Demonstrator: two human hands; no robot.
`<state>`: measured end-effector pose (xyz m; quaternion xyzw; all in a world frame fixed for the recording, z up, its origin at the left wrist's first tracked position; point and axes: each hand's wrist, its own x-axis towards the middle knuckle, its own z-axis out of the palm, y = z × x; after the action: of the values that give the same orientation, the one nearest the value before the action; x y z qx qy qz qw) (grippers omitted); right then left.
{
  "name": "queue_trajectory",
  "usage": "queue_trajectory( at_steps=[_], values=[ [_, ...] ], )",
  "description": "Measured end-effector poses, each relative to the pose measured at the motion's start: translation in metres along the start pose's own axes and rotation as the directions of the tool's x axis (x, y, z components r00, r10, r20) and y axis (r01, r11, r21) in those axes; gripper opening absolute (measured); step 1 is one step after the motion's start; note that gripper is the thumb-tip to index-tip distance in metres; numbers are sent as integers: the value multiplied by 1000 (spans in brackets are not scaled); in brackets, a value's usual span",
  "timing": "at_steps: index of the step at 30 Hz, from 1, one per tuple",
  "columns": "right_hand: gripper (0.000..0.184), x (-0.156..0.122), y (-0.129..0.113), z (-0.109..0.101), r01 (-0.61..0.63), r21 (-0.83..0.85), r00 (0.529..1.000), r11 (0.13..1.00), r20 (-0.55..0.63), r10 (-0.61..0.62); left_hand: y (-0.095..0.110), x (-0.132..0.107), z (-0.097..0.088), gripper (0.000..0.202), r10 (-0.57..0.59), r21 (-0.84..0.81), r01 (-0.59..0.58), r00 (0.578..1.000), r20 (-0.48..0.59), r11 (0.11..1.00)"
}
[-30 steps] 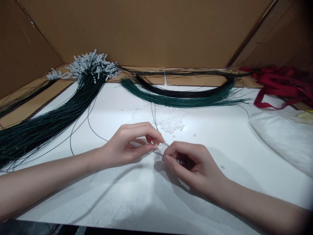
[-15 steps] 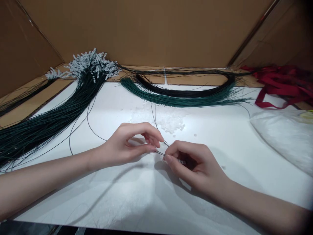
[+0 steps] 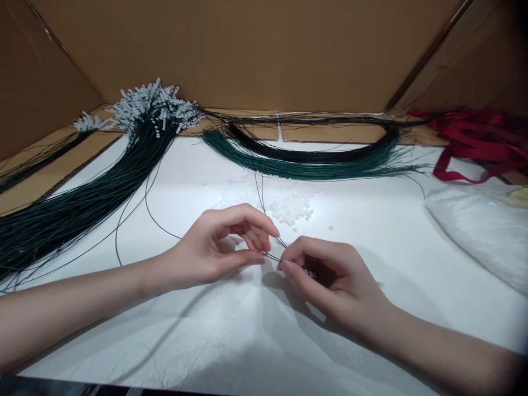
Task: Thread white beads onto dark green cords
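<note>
Thin dark wires (image 3: 272,257) span the short gap between my hands over the white board. My right hand (image 3: 338,278) pinches them between thumb and forefinger, and a few small white beads (image 3: 310,273) show inside its curled fingers. On the left, my left hand (image 3: 225,245) has its thumb and inner fingers closed on the wires, its forefinger arched above. Loose strands run from between the hands toward the back, past a scatter of white beads (image 3: 289,203). How the wires cross at the right fingertips is too fine to make out.
A thick bundle of dark green wires with white beaded tips (image 3: 154,113) lies left. Bare green wires (image 3: 289,171) and black wires (image 3: 313,156) curve along the back. Red ribbon (image 3: 474,143) and a clear plastic bag (image 3: 487,231) lie right. Cardboard walls (image 3: 264,55) surround the white board (image 3: 412,220).
Both hands have shifted very slightly to the right, still holding the wires. The bundles, ribbon and scattered beads lie as before.
</note>
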<state>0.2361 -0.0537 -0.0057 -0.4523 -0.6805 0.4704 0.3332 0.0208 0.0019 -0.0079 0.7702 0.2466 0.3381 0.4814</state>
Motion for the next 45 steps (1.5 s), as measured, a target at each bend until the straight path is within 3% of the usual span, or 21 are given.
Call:
queue_trajectory(
  at_steps=[45],
  values=[
    [15, 0, 0, -1, 16, -25, 1000, 1000, 6, -16, 1, 3, 1, 27, -1, -73, 1, 1000, 6, 997]
  ],
)
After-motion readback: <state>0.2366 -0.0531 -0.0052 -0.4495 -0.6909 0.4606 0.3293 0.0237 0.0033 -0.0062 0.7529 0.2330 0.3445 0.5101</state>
